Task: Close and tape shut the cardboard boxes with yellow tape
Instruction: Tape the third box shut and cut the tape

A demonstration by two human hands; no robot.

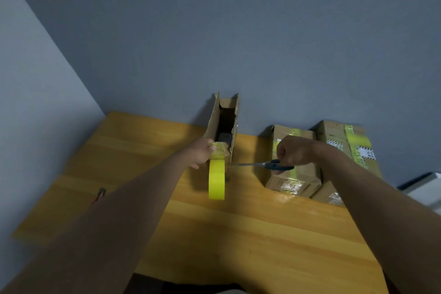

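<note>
A narrow cardboard box (223, 118) stands on the wooden table (214, 229) against the wall, its top flaps up and a dark object inside. My left hand (202, 153) grips the box's near end, thumb pressing a strip of yellow tape onto it. The yellow tape roll (216, 179) hangs from that strip in front of the box. My right hand (292, 150) grips blue-handled scissors (267, 164), whose blades point left and reach the tape just above the roll.
Two cardboard boxes sealed with yellow tape, one (294, 174) under my right hand and one (346, 148) behind it, sit at the table's right. A small dark object (101, 192) lies at the left by my forearm. A white object (427, 188) is past the right edge.
</note>
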